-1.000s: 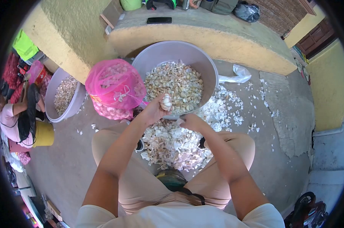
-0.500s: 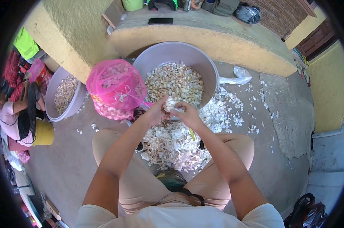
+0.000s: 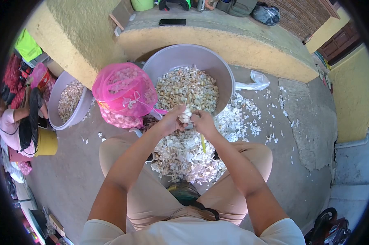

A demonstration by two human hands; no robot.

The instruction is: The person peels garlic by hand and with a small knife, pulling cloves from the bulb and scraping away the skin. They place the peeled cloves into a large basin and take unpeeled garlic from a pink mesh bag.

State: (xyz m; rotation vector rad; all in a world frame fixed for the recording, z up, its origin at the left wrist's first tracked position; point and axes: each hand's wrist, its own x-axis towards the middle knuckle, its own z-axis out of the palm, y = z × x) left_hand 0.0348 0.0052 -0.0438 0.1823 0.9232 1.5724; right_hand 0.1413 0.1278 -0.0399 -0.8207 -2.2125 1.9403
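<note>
A whole white garlic bulb [image 3: 185, 116] is gripped in the closed fingers of my left hand [image 3: 173, 119], just over the near rim of the big tub. Right beside it, my right hand [image 3: 204, 123] is closed, its fingertips at the bulb's right side. A slim yellow handle, apparently of a small knife [image 3: 203, 143], sticks out below my right hand; its blade is mostly hidden. Beyond my hands, the large grey tub [image 3: 223, 65] holds many loose garlic cloves [image 3: 186, 87]. Below them, a heap of papery garlic skins [image 3: 184, 157] covers the floor between my feet.
A pink mesh sack of garlic [image 3: 125, 96] stands left of the tub. Farther left, a person [image 3: 19, 126] sits by another tub [image 3: 85, 104] of cloves. A concrete ledge [image 3: 217, 36] runs behind, with a phone [image 3: 172, 22] on it. A plastic bag [image 3: 258, 81] lies right.
The garlic bulb has shifted slightly right and down, turned in my left hand. My right fingers have curled in closer, and the yellow handle has swung slightly left and more upright.
</note>
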